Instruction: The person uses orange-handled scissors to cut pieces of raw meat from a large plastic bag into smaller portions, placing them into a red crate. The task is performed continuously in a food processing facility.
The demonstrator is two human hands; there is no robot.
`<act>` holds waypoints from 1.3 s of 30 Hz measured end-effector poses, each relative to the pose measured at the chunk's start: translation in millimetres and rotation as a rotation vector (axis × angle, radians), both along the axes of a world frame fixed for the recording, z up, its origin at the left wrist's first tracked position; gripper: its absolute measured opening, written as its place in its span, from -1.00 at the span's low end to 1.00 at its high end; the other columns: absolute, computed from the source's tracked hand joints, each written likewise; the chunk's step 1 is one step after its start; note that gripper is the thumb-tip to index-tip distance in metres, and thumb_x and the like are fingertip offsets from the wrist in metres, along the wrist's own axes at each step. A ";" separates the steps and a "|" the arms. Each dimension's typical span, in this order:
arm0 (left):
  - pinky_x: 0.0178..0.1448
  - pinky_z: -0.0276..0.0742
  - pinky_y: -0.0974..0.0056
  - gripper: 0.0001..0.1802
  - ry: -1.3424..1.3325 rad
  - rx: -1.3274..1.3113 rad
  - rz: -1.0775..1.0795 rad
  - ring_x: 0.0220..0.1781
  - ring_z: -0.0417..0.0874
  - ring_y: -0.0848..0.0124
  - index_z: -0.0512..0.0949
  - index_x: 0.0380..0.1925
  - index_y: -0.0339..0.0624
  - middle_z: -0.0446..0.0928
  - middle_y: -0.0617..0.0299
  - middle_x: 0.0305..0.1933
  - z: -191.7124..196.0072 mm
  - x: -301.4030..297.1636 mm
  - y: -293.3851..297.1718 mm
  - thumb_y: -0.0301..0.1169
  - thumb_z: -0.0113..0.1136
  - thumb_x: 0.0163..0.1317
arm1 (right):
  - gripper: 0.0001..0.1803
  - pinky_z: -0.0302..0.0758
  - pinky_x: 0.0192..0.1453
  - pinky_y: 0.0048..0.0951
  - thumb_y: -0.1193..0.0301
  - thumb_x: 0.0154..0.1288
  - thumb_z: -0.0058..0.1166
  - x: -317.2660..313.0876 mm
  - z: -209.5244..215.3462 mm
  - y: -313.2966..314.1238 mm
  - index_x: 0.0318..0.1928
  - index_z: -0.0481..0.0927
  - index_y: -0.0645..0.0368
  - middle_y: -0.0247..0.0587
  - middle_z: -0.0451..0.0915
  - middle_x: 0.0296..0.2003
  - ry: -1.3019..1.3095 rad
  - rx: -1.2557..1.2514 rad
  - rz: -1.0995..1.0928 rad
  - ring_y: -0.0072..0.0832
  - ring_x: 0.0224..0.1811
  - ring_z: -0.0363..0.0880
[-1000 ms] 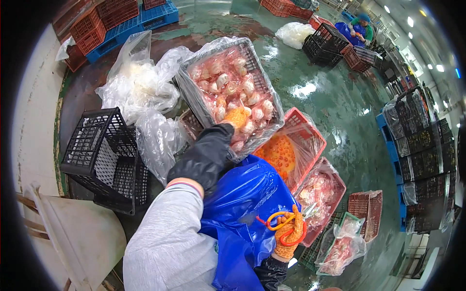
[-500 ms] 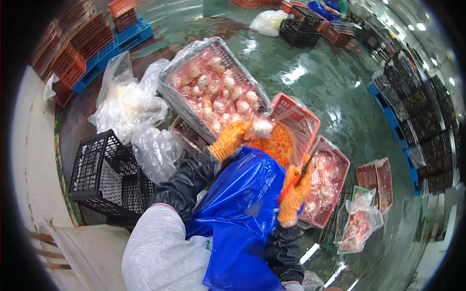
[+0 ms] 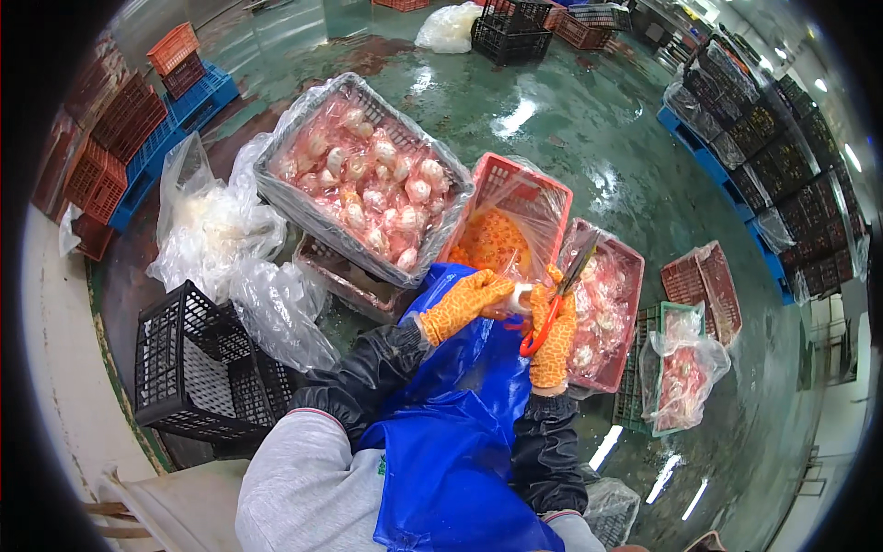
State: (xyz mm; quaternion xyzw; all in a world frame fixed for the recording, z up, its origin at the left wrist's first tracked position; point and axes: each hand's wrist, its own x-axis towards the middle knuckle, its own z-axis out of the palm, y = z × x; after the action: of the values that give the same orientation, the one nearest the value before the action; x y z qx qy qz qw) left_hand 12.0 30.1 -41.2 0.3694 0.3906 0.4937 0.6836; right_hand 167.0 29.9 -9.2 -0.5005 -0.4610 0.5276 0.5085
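My left hand [image 3: 460, 307], in an orange patterned glove, is closed on one end of a pale, soft raw piece [image 3: 521, 300] above my blue apron [image 3: 460, 368]. My right hand [image 3: 554, 342], gloved alike, holds scissors [image 3: 540, 333] with red handles, their dark blades pointing up and away. Its fingertips meet the other side of the pale piece. Just beyond my hands stands a red crate [image 3: 561, 204] lined with clear film, with round orange pieces [image 3: 495, 241] in it. A larger grey film-lined crate [image 3: 449, 147], left of it, holds many pale pieces in reddish liquid.
Right of my hands is a pink crate [image 3: 629, 304] of similar pieces. A black crate [image 3: 184, 386] and crumpled clear plastic bags [image 3: 280, 304] lie at left. Farther right are a green-rimmed tray [image 3: 682, 368] and a red crate [image 3: 713, 285]. Stacked crates [image 3: 782, 156] line the right side.
My left hand has brought the pale piece from the grey crate's near corner rightward and nearer to me. My right hand, with the scissors, has come up to meet it. The view has shifted.
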 end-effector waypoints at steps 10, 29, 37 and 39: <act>-0.72 0.15 0.52 -0.57 0.115 -0.088 -0.145 -0.73 0.35 0.62 0.47 -0.04 0.05 0.43 0.38 -0.62 20.8 11.1 -20.2 0.04 -0.06 0.26 | -0.69 0.30 -0.67 -0.62 0.39 0.20 0.08 3.2 -2.8 -1.1 -0.06 0.44 0.22 -0.37 0.48 -0.51 0.052 0.053 0.149 -0.65 -0.66 0.39; -0.29 0.46 0.41 -0.67 0.501 0.389 0.662 -0.31 0.56 0.50 0.48 -0.12 -0.25 0.57 0.18 -0.21 -7.9 12.9 19.8 -0.23 -0.11 0.35 | -0.48 0.35 -0.29 -0.63 0.33 0.21 0.13 -15.5 -7.6 -29.6 0.14 0.33 0.24 -0.42 0.48 -0.38 -0.482 0.043 0.324 -0.70 -0.39 0.35; -0.12 0.50 0.32 -0.67 0.238 0.207 0.439 -0.12 0.58 0.35 0.46 -0.07 -0.28 0.55 0.11 -0.13 -26.8 10.8 23.3 -0.27 -0.12 0.35 | -0.59 0.29 -0.49 -0.70 0.28 0.24 0.07 -9.5 -18.7 -25.6 0.06 0.42 0.17 -0.48 0.45 -0.48 -0.383 -0.041 0.333 -0.76 -0.51 0.33; -0.28 0.45 0.15 -0.60 0.572 0.220 0.460 -0.29 0.60 0.12 0.48 -0.10 -0.21 0.58 -0.02 -0.34 -15.0 10.3 14.7 -0.12 -0.08 0.29 | -0.53 0.36 -0.36 -0.60 0.29 0.17 0.16 -12.3 -6.3 -20.8 0.05 0.42 0.22 -0.41 0.48 -0.46 -0.394 -0.013 0.310 -0.68 -0.46 0.37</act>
State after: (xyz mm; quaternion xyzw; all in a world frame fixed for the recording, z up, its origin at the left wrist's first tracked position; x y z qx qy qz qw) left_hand 22.3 44.8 -56.2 0.4662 0.5829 0.5502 0.3745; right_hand 154.8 9.1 -15.5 -0.5205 -0.6191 0.4943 0.3185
